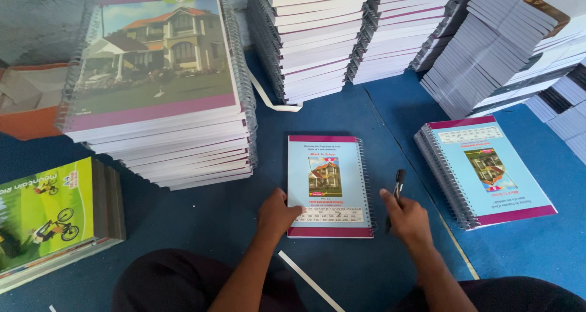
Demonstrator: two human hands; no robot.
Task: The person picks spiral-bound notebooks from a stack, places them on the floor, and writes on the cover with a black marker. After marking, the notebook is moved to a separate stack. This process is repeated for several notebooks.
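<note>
A light-blue spiral notebook (330,165) with a purple band and a small house picture lies flat on the blue mat, its wire binding along the right edge. My left hand (278,214) rests on its lower left corner, fingers curled over the cover. My right hand (406,217) sits just right of the binding and grips a dark pen-like tool (398,182) that points away from me.
A tall stack of spiral notebooks with a house cover (159,104) stands at the left. More stacks (317,37) line the back and right. A short pile of blue notebooks (488,171) lies at right, green bicycle-cover books (49,217) at far left. A white strip (308,278) lies near my knees.
</note>
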